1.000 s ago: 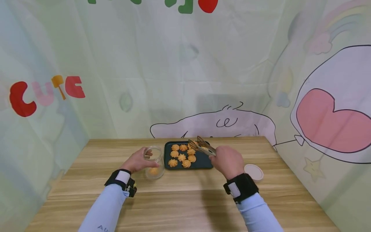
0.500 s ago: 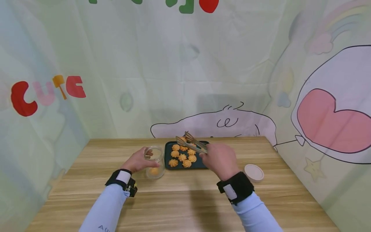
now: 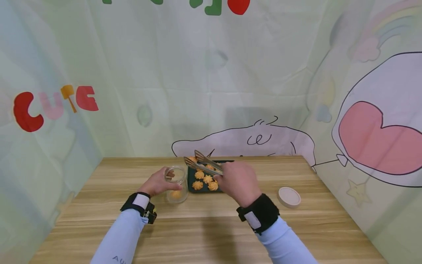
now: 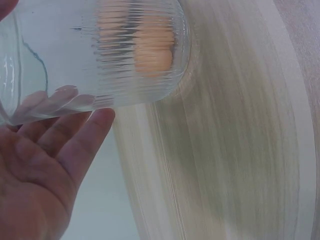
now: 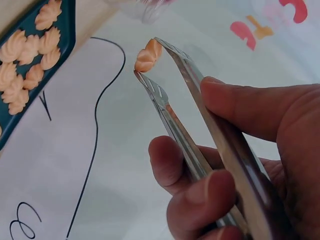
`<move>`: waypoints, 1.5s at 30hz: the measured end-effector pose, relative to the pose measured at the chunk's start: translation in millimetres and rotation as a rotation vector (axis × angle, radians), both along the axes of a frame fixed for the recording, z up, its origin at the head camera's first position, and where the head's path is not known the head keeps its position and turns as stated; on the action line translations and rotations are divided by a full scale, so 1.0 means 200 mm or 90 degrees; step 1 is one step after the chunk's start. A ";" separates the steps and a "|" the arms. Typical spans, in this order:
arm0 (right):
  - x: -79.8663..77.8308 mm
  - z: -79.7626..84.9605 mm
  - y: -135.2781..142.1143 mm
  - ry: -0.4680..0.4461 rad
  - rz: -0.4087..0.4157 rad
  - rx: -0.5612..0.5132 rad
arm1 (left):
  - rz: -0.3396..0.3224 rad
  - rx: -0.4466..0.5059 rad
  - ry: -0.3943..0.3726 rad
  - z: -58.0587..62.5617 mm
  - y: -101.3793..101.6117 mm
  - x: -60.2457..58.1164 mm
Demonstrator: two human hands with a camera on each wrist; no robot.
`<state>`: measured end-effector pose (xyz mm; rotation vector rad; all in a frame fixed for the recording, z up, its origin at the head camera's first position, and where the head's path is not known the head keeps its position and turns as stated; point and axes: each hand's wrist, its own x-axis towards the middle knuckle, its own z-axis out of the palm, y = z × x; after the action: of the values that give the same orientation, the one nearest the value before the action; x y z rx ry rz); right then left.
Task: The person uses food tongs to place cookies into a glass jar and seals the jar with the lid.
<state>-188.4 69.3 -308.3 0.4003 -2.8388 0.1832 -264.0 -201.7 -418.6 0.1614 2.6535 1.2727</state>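
My right hand (image 3: 238,183) grips metal tongs (image 3: 207,165), thumb on one arm and fingers round the other. Between the slotted tips of the tongs is a piped cookie (image 5: 148,56), clear of the tray in the right wrist view. My left hand (image 3: 161,182) holds a clear glass jar (image 4: 60,55), its thumb and fingers on opposite sides. The jar stands uncovered on the table with cookies (image 4: 154,50) at its ribbed bottom. Just right of the jar lies a dark green tray (image 3: 192,176) bearing several swirled cookies (image 5: 14,46), partly hidden by the tongs and right hand.
A round white lid (image 3: 289,197) lies on the wooden table (image 3: 184,234), right of my right hand. Behind the table's far edge hangs a printed cloth backdrop (image 3: 158,91), which also covers both sides.
My right hand has moved left with the tongs and cookie, from over the tray's right part to its left edge near the jar. The left hand and jar have stayed in place.
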 end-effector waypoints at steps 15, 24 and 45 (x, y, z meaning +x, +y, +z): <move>0.03 0.00 -0.13 -0.018 0.049 0.029 | -0.002 -0.007 -0.007 0.00 0.00 0.00; 0.03 0.00 -0.15 -0.039 0.067 0.022 | -0.023 -0.011 0.038 0.02 0.01 0.02; -0.06 -0.03 0.05 -0.072 -0.035 0.002 | -0.010 -0.021 0.000 0.01 0.01 0.02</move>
<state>-200.3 78.4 -313.4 0.3229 -2.9568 0.1961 -259.7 -200.6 -415.8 0.1765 2.6667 1.2243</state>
